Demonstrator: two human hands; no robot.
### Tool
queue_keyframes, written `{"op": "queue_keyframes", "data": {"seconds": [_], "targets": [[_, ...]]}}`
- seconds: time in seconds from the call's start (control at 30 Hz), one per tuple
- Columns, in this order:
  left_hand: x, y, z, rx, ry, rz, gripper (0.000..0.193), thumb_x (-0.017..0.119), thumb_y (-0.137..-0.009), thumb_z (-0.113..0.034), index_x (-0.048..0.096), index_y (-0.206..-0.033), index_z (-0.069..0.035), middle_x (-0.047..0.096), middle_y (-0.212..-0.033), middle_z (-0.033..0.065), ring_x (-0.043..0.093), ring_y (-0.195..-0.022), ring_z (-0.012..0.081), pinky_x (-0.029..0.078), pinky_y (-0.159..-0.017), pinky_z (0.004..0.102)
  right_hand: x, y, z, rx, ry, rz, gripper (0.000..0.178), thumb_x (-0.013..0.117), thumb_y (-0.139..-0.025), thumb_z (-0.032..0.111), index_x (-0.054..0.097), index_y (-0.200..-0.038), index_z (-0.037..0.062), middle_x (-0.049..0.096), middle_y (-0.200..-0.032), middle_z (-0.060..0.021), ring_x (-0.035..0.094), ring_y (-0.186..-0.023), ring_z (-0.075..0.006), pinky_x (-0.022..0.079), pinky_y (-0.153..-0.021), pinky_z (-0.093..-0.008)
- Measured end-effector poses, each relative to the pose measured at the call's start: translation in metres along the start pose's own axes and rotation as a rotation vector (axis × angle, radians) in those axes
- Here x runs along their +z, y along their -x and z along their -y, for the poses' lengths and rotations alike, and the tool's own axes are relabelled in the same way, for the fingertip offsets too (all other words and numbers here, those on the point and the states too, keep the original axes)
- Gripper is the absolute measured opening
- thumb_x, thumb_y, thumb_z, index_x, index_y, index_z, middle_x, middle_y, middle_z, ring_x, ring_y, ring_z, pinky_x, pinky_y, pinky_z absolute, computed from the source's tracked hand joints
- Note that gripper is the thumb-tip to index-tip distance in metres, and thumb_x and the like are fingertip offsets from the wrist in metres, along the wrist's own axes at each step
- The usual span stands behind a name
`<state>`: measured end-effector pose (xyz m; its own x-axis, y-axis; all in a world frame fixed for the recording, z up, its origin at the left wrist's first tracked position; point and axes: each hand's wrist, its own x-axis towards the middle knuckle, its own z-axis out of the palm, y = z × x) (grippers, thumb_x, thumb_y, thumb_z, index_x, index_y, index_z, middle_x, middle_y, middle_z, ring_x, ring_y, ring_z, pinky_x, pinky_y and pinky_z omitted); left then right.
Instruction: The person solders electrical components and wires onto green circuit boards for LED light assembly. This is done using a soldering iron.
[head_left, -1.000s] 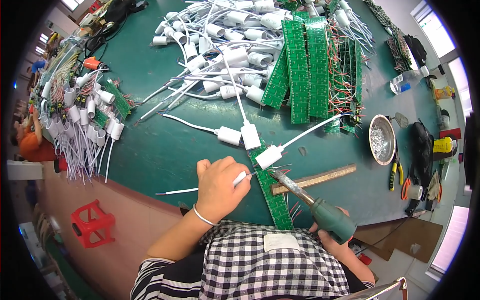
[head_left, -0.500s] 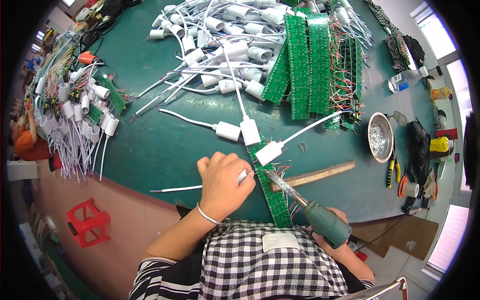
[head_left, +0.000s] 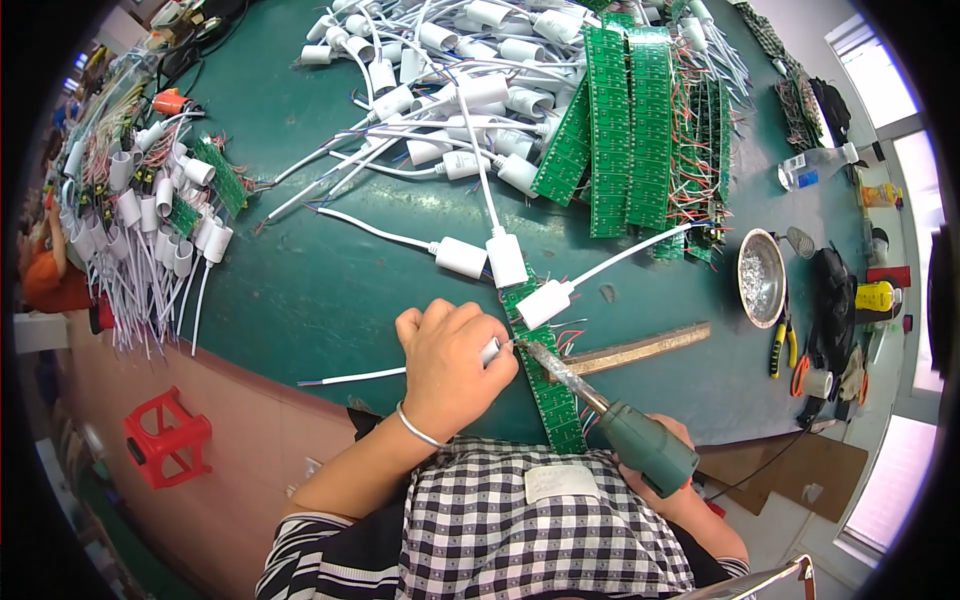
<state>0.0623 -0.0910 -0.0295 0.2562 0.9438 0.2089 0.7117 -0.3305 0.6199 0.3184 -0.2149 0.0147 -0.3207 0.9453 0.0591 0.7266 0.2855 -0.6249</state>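
My left hand [head_left: 452, 358] is closed round a white cylindrical connector [head_left: 489, 351] with a white cable [head_left: 350, 378] trailing out to the left. My right hand [head_left: 655, 455] grips a soldering iron [head_left: 640, 440] by its dark green handle. The iron's tip meets the green circuit board strip [head_left: 553, 400], close to the connector's wire ends; the exact contact is too small to make out. That strip runs from the table edge away from me. Three more white connectors, such as this one [head_left: 544, 303], lie on or beside its far end, with cables attached.
A wooden stick [head_left: 640, 350] lies right of the strip. Beyond are a heap of white connectors [head_left: 480, 95] and stacked green boards [head_left: 650, 130]. At right stand a metal bowl [head_left: 760, 280], pliers [head_left: 783, 345] and a bottle [head_left: 815, 167]. Wired assemblies [head_left: 150, 210] hang over the left edge; a red stool [head_left: 170, 437] stands below.
The soldering iron's tip has shifted slightly left, toward the connector in my left hand. My left hand has edged a little right. The camera view has shifted slightly.
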Motion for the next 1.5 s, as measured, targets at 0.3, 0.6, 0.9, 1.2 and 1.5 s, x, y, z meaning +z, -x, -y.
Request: {"op": "queue_keyframes", "data": {"seconds": [0.3, 0.6, 0.9, 1.2, 1.5], "targets": [[0.001, -0.001, 0.000, 0.007, -0.012, -0.002, 0.009, 0.069, -0.065, -0.014, 0.061, -0.068, -0.015, 0.050, -0.070, -0.0016, 0.046, -0.076, 0.0206, 0.027, -0.078, 0.0381, 0.010, 0.012, -0.001, 0.103, -0.093, -0.094, 0.025, 0.069, -0.075, 0.016, 0.066, -0.098, 0.0074, 0.066, -0.101, -0.0085, 0.061, -0.095, -0.0276, 0.048, -0.084, -0.0387], [0.000, 0.000, -0.001, -0.003, -0.018, 0.009, 0.007, 0.069, -0.067, -0.015, 0.061, -0.069, -0.015, 0.051, -0.071, -0.0016, 0.046, -0.077, 0.0206, 0.026, -0.078, 0.0383, 0.021, 0.009, -0.013, 0.160, -0.457, -0.184, 0.029, 0.063, -0.077, 0.016, 0.060, -0.100, 0.0003, 0.066, -0.080, -0.0081, 0.067, -0.076, -0.0223, 0.051, -0.077, -0.0349], [-0.001, 0.000, -0.002, 0.000, -0.018, 0.014, 0.006, 0.067, -0.069, -0.015, 0.061, -0.070, -0.015, 0.052, -0.072, -0.0013, 0.047, -0.077, 0.0208, 0.027, -0.079, 0.0386, 0.017, 0.003, -0.004, 0.159, -0.429, -0.238, 0.025, 0.064, -0.080, 0.012, 0.061, -0.102, -0.0003, 0.066, -0.082, -0.0087, 0.067, -0.078, -0.0220, 0.049, -0.082, -0.0360], [-0.002, -0.001, -0.003, -0.025, 0.019, 0.003, 0.006, 0.066, -0.070, -0.014, 0.061, -0.073, -0.014, 0.053, -0.074, -0.0018, 0.047, -0.078, 0.0207, 0.027, -0.079, 0.0385, 0.011, 0.007, -0.010, 0.033, -0.122, -0.071, 0.043, 0.063, -0.081, 0.005, 0.050, -0.122, 0.0015, 0.068, -0.086, -0.0036, 0.066, -0.086, -0.0208, 0.044, -0.091, -0.0376], [-0.001, -0.004, -0.003, -0.006, 0.001, 0.031, 0.007, 0.065, -0.064, -0.014, 0.060, -0.069, -0.015, 0.052, -0.073, -0.0019, 0.046, -0.078, 0.0213, 0.026, -0.079, 0.0390, 0.015, 0.009, -0.006, 0.138, -0.229, -0.122, 0.038, 0.072, -0.074, 0.008, 0.061, -0.110, 0.0048, 0.065, -0.104, -0.0101, 0.060, -0.098, -0.0270, 0.045, -0.089, -0.0398]]}}
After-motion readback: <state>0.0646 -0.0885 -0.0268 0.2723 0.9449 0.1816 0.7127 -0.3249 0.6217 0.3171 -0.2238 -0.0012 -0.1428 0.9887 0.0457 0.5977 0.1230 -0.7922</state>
